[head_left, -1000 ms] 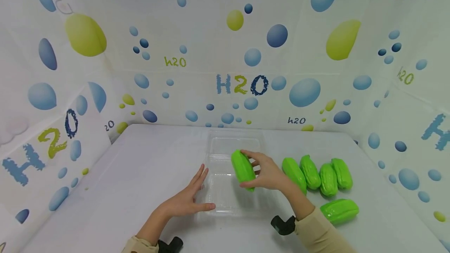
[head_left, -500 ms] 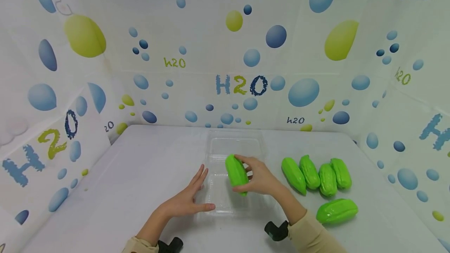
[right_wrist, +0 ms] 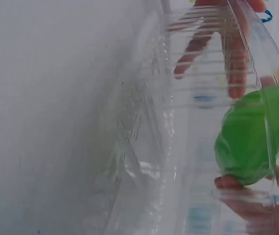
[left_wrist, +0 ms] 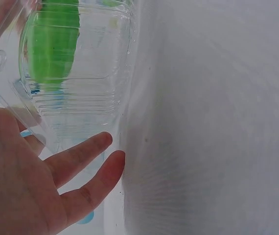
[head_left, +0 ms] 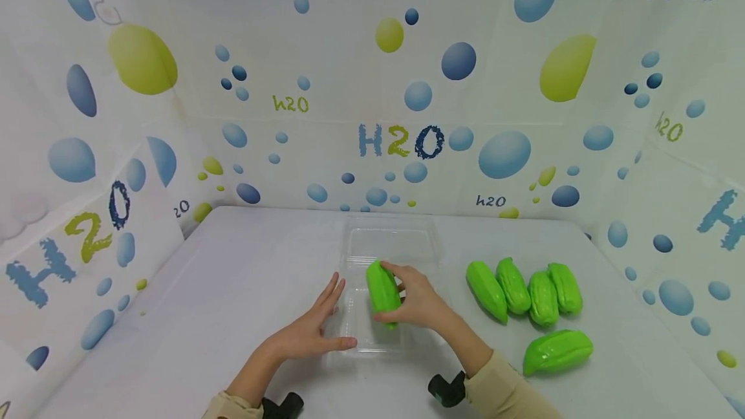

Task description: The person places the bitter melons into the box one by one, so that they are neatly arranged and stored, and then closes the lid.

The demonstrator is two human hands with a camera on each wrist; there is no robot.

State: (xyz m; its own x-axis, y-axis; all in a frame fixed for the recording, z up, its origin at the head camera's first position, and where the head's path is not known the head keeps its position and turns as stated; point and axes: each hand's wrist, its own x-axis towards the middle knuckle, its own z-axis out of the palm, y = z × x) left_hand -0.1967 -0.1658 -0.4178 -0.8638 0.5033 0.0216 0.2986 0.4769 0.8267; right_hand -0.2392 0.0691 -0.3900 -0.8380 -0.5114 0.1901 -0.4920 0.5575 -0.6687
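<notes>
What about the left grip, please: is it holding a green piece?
No, the left grip is spread at the edge of the clear container, while the right grip holds a green piece.

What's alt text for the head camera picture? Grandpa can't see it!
A right hand holds a green vegetable-shaped object in or over a clear container; the left hand is at its left edge. Five more green objects lie on the white table to the right.
</notes>
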